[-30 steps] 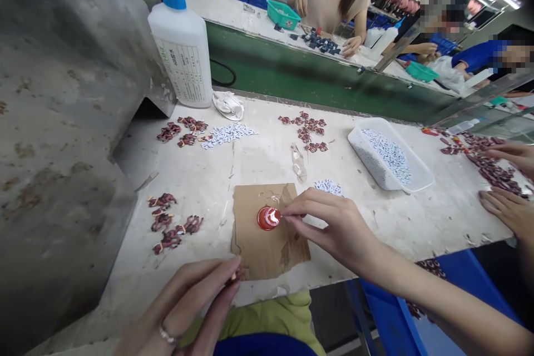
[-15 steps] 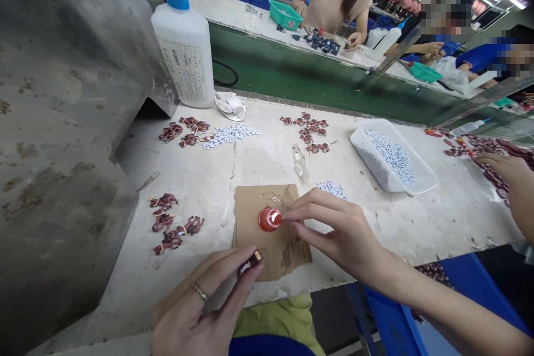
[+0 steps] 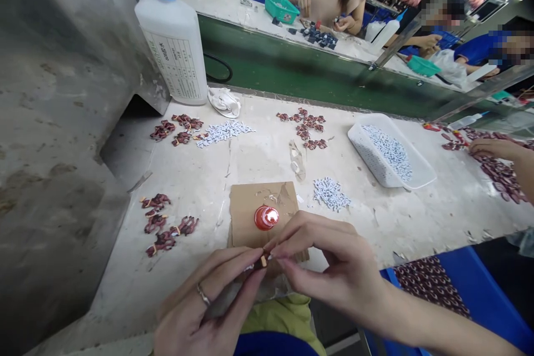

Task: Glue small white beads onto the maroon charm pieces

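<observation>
Between the thumb and fingers of my left hand (image 3: pixel 208 297) is a small dark brown figurine (image 3: pixel 261 263) with a tan patch. My right hand (image 3: pixel 329 253) pinches a tiny white piece (image 3: pixel 269 257) right at the figurine; whether the two touch I cannot tell. Just beyond the fingertips, a small red cap (image 3: pixel 266 217) with shiny liquid sits on a piece of cardboard (image 3: pixel 242 206). A heap of small white-and-blue pieces (image 3: pixel 331 193) lies to the right of the cardboard. Several brown figurines (image 3: pixel 162 240) rest on the left of the table.
At the back left stands a large glue bottle (image 3: pixel 175 50) beside a crumpled white cloth (image 3: pixel 225 102). A white plastic tub (image 3: pixel 390 150) holds many small pieces. On the right, a co-worker's hand (image 3: pixel 496 148) is over brown parts. Grey metal (image 3: pixel 62 122) borders the left side.
My right hand has moved from the red cap down and toward me, to the figurine in my left hand. The left hand keeps its hold, nearly in place.
</observation>
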The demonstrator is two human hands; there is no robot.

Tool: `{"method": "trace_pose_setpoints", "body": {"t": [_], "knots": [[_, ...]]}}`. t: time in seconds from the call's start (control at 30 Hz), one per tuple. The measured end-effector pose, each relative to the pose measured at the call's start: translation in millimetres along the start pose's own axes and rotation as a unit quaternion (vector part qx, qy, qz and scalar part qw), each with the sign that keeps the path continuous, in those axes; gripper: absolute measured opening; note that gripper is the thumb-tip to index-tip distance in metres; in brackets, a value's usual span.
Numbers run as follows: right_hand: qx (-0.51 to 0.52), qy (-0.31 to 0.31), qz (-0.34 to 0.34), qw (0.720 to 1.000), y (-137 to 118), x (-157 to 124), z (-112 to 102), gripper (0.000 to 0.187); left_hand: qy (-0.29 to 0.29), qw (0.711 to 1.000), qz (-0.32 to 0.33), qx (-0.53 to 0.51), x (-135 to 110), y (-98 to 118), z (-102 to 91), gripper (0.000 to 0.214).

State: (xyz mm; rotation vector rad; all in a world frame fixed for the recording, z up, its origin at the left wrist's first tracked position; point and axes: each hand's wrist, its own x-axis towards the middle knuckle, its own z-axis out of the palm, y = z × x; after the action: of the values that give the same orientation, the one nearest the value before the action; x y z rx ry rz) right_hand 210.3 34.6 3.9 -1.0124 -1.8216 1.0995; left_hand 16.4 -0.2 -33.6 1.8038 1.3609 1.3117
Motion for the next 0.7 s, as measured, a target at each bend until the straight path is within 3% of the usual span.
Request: {"method": "trace_pose_setpoints", "body": {"t": [0.17, 0.3, 0.4, 0.53, 0.7], "knots": [[-0.075, -0.022, -0.054, 0.995, -1.1, -2.5, -1.3, 0.014, -0.004, 1.000, 0.008, -0.015, -2.8, -1.3, 2.1, 0.028], [-0.225, -0.043, -0.140, 0.963, -5.6, -8.9, -3.6, 0.018, 0.006, 0.999, 0.008, -0.031, -6.3, -2.8, 4.1, 0.025], [-0.260, -0.051, -0.166, 0.950, -8.0, -11.5, -5.5, 0.019, -0.004, 0.999, 0.010, -0.037, -5.8, -4.3, 3.7, 0.022], [-0.154, -0.055, -0.094, 0.982, -8.3, -9.5, -7.9, 0.018, -0.015, 0.998, 0.010, -0.057, -3.3, -7.3, 1.6, 0.026], [-0.038, -0.048, 0.015, 0.998, -10.4, -4.6, -7.2, 0.035, 0.001, 0.999, -0.040, -0.031, -7.2, -7.2, 1.0, 0.022]]}}
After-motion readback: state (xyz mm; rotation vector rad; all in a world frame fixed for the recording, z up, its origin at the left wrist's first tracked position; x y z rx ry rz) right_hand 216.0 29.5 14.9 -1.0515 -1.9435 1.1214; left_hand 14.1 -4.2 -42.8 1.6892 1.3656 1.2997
